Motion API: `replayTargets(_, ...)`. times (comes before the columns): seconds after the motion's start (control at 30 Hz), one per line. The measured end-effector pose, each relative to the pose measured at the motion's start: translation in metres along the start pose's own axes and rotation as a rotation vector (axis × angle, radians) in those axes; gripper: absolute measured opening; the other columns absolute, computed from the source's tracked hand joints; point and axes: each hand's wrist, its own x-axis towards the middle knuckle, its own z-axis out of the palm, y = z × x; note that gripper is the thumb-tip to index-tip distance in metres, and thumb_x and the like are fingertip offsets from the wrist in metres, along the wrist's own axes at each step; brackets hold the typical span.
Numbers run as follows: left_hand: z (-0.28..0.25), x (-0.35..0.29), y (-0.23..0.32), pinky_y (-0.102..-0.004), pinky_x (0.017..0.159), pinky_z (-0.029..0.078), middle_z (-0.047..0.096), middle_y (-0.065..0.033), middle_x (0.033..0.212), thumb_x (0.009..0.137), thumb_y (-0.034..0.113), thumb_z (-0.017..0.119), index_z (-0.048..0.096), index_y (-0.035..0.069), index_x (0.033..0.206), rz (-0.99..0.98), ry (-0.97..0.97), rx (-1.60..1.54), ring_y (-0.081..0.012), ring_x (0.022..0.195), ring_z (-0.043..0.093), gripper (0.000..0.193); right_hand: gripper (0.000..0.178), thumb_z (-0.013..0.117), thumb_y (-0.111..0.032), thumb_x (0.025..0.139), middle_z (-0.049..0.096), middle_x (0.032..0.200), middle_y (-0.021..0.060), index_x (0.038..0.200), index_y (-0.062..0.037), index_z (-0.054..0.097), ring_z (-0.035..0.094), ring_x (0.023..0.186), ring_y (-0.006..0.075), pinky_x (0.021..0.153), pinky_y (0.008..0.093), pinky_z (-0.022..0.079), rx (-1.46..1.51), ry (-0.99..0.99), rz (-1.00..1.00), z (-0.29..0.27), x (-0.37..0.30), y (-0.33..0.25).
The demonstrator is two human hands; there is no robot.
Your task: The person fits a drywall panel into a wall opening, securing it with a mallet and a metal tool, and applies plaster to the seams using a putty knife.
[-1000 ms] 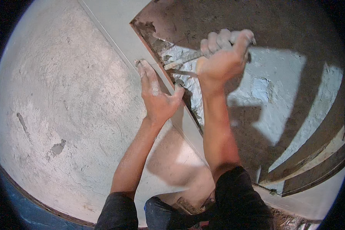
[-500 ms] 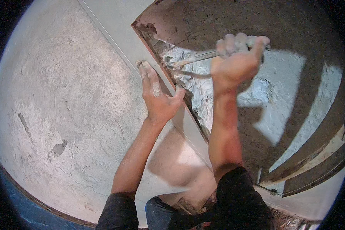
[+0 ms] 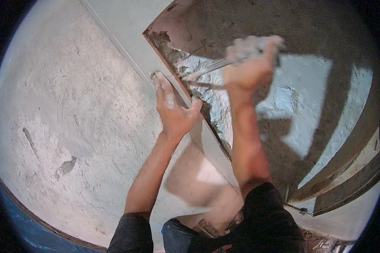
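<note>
The right hand (image 3: 251, 65), closed round a tool (image 3: 213, 67), had shifted toward nine o'clock; the left hand (image 3: 175, 109) stayed spread on the tile (image 3: 145, 55).

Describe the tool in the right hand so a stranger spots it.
Find the pale diagonal strip. Right of its reddish edge, the right hand grips the tool, a slim grey shaft with a whitish tip, lighter than the dark shadow below it.
</note>
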Motion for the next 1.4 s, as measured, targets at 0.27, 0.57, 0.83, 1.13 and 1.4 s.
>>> replayTargets(0.27, -0.001, -0.001, 0.001, -0.0506, 0.114, 0.031, 0.031, -0.0448, 0.144, 0.067, 0.016, 0.076, 0.023, -0.019, 0.144, -0.021, -0.030, -0.016, -0.0571, 0.137, 0.031, 0.099, 0.043, 0.049, -0.042, 0.101, 0.022, 0.057, -0.0045, 0.068, -0.0198, 0.033, 0.019, 0.047, 0.0105, 0.043, 0.0277, 0.018, 0.015, 0.059, 0.067, -0.001, 0.004, 0.004)
replayTargets(0.57, 0.000, -0.002, 0.001, -0.0470, 0.117, 0.029, 0.033, -0.0400, 0.147, 0.069, 0.012, 0.076, 0.029, -0.017, 0.144, 0.006, 0.008, -0.023, -0.0506, 0.140, 0.032, 0.093, 0.041, 0.052, -0.043, 0.099, 0.027, 0.059, -0.0034, 0.072, -0.0186, 0.034, 0.021, 0.046, 0.0113, 0.042, 0.0287, 0.018, 0.028, 0.024, 0.051, -0.005, -0.002, 0.021)
replayTargets(0.83, 0.003, -0.002, 0.000, -0.0478, 0.116, 0.029, 0.033, -0.0394, 0.148, 0.069, 0.013, 0.076, 0.029, -0.016, 0.145, -0.026, 0.011, -0.035, -0.0516, 0.139, 0.033, 0.094, 0.044, 0.049, -0.046, 0.100, 0.025, 0.058, -0.0052, 0.069, -0.0180, 0.033, 0.021, 0.046, 0.0112, 0.041, 0.0282, 0.017, 0.034, 0.029, 0.079, -0.004, -0.001, 0.021)
replayTargets(1.13, 0.003, -0.001, 0.002, -0.0475, 0.116, 0.030, 0.036, -0.0393, 0.146, 0.069, 0.012, 0.076, 0.029, -0.017, 0.144, -0.042, 0.022, -0.049, -0.0507, 0.139, 0.035, 0.094, 0.047, 0.049, -0.048, 0.101, 0.022, 0.060, -0.0038, 0.068, -0.0188, 0.032, 0.020, 0.049, 0.0110, 0.044, 0.0285, 0.019, 0.013, 0.053, 0.093, 0.000, -0.008, 0.016)
replayTargets(1.4, 0.001, -0.003, 0.003, -0.0463, 0.116, 0.030, 0.036, -0.0391, 0.145, 0.069, 0.012, 0.076, 0.027, -0.017, 0.145, -0.028, -0.008, -0.032, -0.0505, 0.139, 0.034, 0.095, 0.041, 0.049, -0.045, 0.101, 0.028, 0.063, -0.0029, 0.073, -0.0187, 0.035, 0.027, 0.052, 0.0105, 0.045, 0.0275, 0.021, 0.016, -0.048, 0.100, -0.011, -0.008, 0.019)
